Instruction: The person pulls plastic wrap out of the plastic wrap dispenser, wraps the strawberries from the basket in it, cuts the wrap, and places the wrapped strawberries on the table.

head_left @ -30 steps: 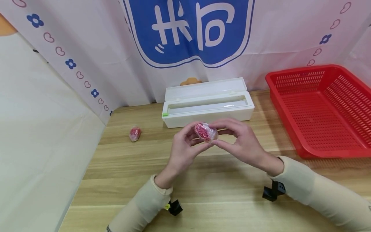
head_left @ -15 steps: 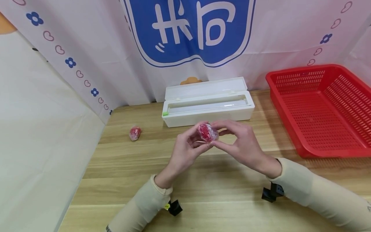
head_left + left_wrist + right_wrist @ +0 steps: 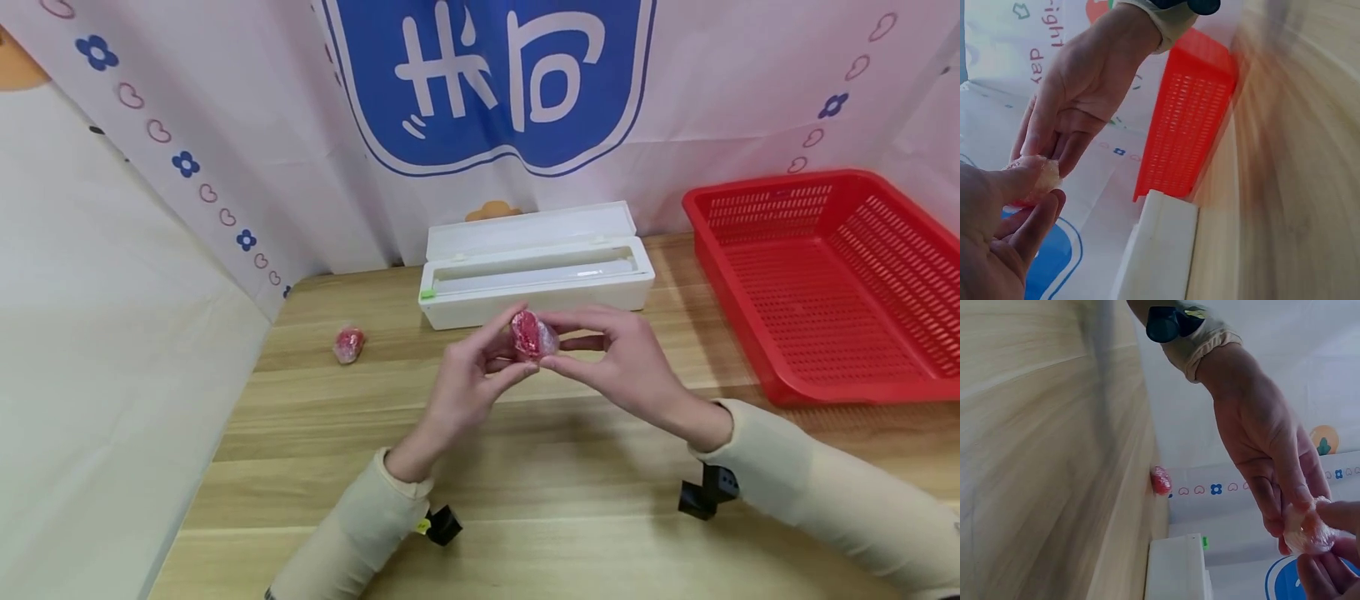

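Both hands hold a small red lump wrapped in clear cling film [image 3: 527, 335] above the table, in front of a long white box. My left hand [image 3: 463, 379] pinches its left side between thumb and fingers. From the other side, my right hand [image 3: 630, 360] grips it with thumb and fingertips. In the right wrist view the crumpled film on the wrapped lump [image 3: 1302, 536] shows pale between the two hands' fingers. A second film-wrapped red lump [image 3: 348, 344] lies on the table to the left, apart from both hands. What is inside the film cannot be made out.
The white cling film dispenser box [image 3: 540, 302] stands at the back with its lid raised and a roll inside. At the right is a red plastic basket [image 3: 832, 317] with slotted walls. A printed cloth [image 3: 300, 150] hangs behind the wooden table [image 3: 315, 467].
The wrapped lump has turned a little between the fingers and shifted slightly up. My left hand has moved slightly left, its index finger now higher. The lump on the table has stayed put.
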Action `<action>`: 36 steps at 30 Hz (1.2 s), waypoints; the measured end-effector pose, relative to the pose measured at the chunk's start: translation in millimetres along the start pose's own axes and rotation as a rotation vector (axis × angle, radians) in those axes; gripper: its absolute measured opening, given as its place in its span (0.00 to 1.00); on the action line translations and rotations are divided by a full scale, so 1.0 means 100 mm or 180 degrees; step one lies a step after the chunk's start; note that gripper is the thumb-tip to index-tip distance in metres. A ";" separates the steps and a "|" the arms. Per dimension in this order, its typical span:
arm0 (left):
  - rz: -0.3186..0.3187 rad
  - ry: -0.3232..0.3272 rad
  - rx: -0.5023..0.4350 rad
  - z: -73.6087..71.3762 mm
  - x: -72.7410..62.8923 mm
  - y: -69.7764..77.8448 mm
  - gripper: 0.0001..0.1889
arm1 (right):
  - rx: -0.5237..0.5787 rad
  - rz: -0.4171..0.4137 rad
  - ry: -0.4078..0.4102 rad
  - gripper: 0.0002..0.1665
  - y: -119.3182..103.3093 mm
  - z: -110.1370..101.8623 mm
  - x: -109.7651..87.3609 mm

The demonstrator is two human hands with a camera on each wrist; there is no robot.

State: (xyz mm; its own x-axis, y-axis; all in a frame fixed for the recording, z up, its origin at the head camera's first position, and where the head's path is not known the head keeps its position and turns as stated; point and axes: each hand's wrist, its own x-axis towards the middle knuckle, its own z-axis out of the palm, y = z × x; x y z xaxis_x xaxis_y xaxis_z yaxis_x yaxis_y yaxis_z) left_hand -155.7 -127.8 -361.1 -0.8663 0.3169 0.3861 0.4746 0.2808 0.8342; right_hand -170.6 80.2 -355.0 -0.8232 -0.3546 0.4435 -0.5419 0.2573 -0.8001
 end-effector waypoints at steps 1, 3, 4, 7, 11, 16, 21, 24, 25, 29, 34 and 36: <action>-0.0011 -0.0029 -0.0026 -0.01 0.00 0.00 0.36 | 0.0018 0.0014 -0.0017 0.27 0.00 -0.01 0.00; -0.0048 -0.0122 -0.0095 -0.04 -0.01 0.01 0.36 | 0.0026 0.0011 -0.0036 0.27 -0.01 -0.01 0.01; -0.0074 -0.0172 -0.0103 -0.05 -0.01 0.02 0.37 | 0.0012 0.0007 -0.0032 0.27 -0.01 -0.01 0.01; -0.0193 -0.0323 -0.0199 -0.07 -0.02 0.04 0.38 | -0.0001 0.0008 0.0010 0.26 -0.02 0.02 0.01; -0.0312 -0.0358 -0.0270 -0.08 -0.02 0.06 0.42 | -0.0077 0.0032 0.0062 0.25 -0.05 0.06 0.02; -0.0249 -0.0049 0.0006 -0.11 -0.01 0.08 0.39 | -0.0284 -0.0010 -0.0082 0.26 -0.16 0.06 0.12; -0.0296 0.0082 0.0163 -0.27 0.02 0.14 0.39 | -0.0443 -0.0064 -0.0577 0.26 -0.31 -0.04 0.35; -0.0478 0.0111 0.0053 -0.39 0.04 0.16 0.35 | -0.0546 -0.0030 -0.0908 0.26 -0.41 -0.13 0.50; -0.0544 0.0123 -0.0002 -0.43 0.04 0.17 0.34 | -0.0607 -0.0018 -0.0990 0.26 -0.43 -0.17 0.55; -0.0760 0.0207 -0.0146 -0.62 0.03 0.17 0.32 | -0.0946 0.0067 -0.1223 0.24 -0.43 -0.35 0.73; -0.1084 0.0407 0.0015 -0.93 0.01 0.07 0.33 | -0.1430 0.0220 -0.1334 0.23 -0.23 -0.58 0.87; -0.1236 0.0459 0.0114 -1.06 -0.01 -0.01 0.33 | -0.1598 0.0308 -0.1337 0.23 -0.12 -0.65 0.89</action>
State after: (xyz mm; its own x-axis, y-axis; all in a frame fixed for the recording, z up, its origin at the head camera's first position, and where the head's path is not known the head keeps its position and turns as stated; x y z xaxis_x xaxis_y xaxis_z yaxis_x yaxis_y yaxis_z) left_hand -172.0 -224.0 -320.7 -0.9937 0.0519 0.0989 0.1113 0.3866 0.9155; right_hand -248.4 104.3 -280.1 -0.7911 -0.6031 0.1024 -0.5656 0.6575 -0.4977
